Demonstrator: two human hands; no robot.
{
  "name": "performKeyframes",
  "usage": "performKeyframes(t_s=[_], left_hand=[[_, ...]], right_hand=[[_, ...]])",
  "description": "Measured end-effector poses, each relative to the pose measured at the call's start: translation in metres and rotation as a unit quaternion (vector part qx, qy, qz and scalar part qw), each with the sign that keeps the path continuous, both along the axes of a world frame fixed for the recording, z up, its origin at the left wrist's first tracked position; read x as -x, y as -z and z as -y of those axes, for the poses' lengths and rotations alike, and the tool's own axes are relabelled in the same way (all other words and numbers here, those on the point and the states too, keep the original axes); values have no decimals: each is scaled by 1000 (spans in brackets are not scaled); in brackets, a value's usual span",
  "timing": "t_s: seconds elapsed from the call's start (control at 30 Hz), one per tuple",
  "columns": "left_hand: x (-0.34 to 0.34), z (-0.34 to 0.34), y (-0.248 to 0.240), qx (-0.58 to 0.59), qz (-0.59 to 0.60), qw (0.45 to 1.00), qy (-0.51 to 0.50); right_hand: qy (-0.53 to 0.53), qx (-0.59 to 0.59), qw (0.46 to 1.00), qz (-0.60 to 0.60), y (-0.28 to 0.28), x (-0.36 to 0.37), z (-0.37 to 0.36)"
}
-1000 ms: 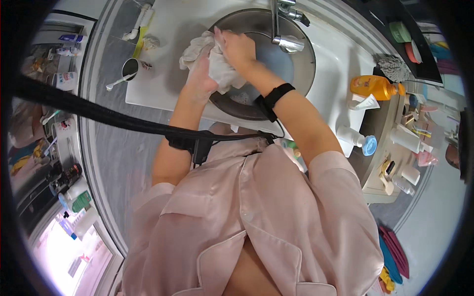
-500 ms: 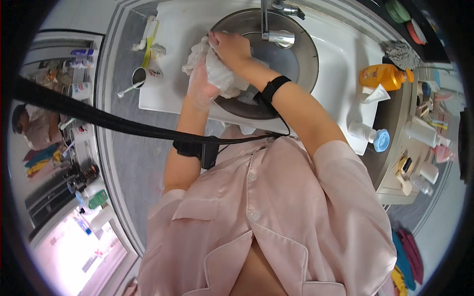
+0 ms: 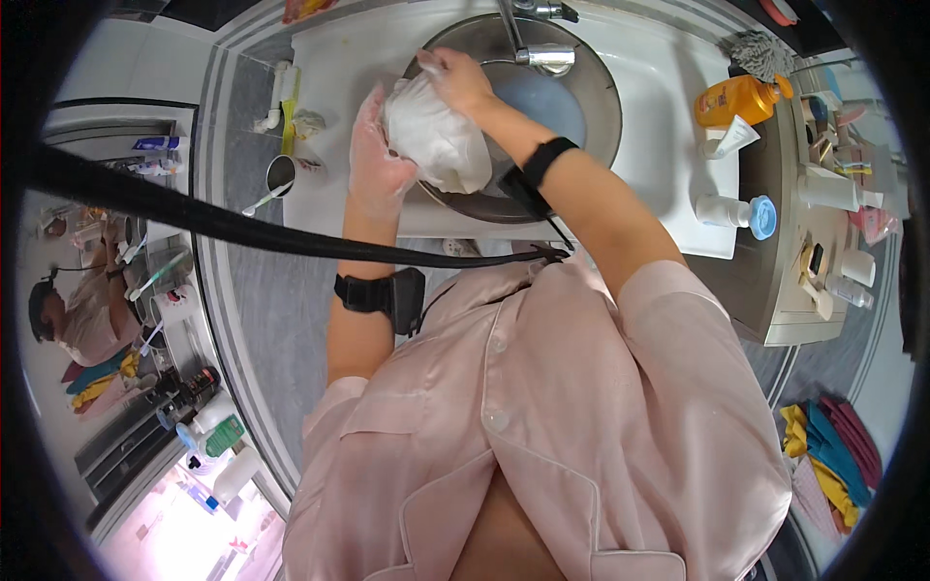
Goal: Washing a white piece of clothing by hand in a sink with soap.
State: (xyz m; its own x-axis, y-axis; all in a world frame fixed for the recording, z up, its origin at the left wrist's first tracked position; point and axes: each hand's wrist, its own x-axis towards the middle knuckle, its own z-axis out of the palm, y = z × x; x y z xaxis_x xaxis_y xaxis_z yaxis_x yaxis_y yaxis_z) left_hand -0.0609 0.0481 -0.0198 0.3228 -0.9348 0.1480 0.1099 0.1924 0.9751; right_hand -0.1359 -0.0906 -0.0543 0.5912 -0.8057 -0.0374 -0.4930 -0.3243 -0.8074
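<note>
A bunched white cloth (image 3: 438,137), wet-looking, hangs over the left part of a round metal basin (image 3: 608,126) with cloudy water in it. My right hand (image 3: 459,83) grips the cloth's upper edge, fingers closed. Along the cloth's left side is my left hand (image 3: 378,155), coated in suds. Its fingers stretch up and its thumb lies beside the fabric; whether it touches the cloth is unclear. The faucet (image 3: 548,58) reaches over the basin's far side.
The basin sits in a white sink (image 3: 668,107). On its right are an orange pump bottle (image 3: 734,101), a white tube (image 3: 733,137) and a blue-capped bottle (image 3: 736,211). A cup (image 3: 281,174) with a toothbrush stands left. A black strap (image 3: 213,215) crosses the view.
My left hand has come away from gripping the cloth, its fingers now stretched out beside it. The cloth has spread into a rounder, smoother bundle. My right hand still holds its upper edge.
</note>
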Motion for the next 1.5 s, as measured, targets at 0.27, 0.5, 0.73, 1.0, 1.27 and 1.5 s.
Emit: performKeyframes(t_s=[0.27,0.5,0.73,1.0,1.27,1.5], left_hand=[[-26,21,0,-4,49,991,-121],[-32,46,5,37,-47,990,-124],[-35,50,9,94,-53,992,-69],[-75,29,46,-81,-560,823,-50],[-23,20,28,-269,-511,815,34],[-22,38,93,-215,-432,866,131]], right_hand=[[-34,-445,868,217,28,54,-50],[-157,-326,917,167,49,78,-56],[-127,-383,900,166,73,85,-47],[143,-507,745,409,63,103,-31],[238,-320,760,514,47,83,-19],[43,54,968,242,-9,37,-93]])
